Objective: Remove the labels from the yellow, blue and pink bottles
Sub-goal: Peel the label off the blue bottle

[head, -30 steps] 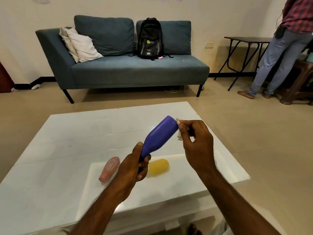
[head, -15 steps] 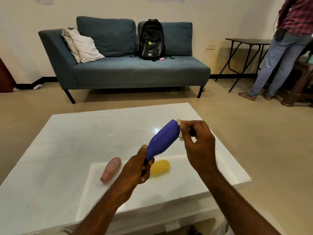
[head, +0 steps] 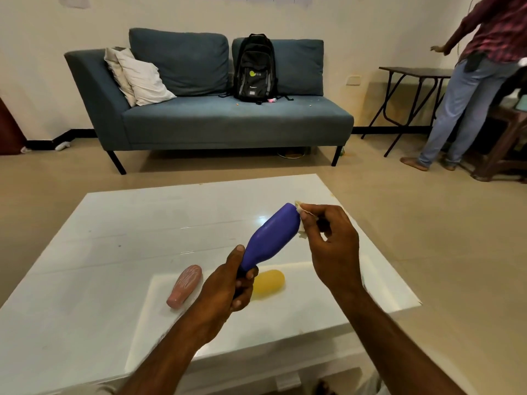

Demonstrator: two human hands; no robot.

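**A:** Where is the blue bottle?

**B:** Centre of the frame, held in the air above the white table. It is tilted, with the narrow neck end low and the broad end pointing to the upper right.

**A:** Who has it?

**B:** The left hand grips the neck, fingers curled round it and thumb lying up along the bottle's side. The right hand is at the broad end, where thumb and forefinger are pressed together on a pale scrap of label. Its other fingers are bent in toward the palm.

**A:** Is the scrap off the bottle?

**B:** I cannot tell. It touches the bottle's end, but it is small and partly hidden by the fingertips, so it may be stuck there or only be lying against it.

**A:** And the other two?

**B:** Both lie on their sides on the table, lower centre of the frame. The pink bottle is just left of the left hand. The yellow bottle is just right of that hand, partly hidden behind it and under the blue one. The two are apart.

**A:** Behind the table?

**B:** A blue-grey sofa stands against the wall in the upper half, with pale cushions at its left end and a black backpack upright on the seat. At the upper right, a person in jeans stands beside a dark folding table.
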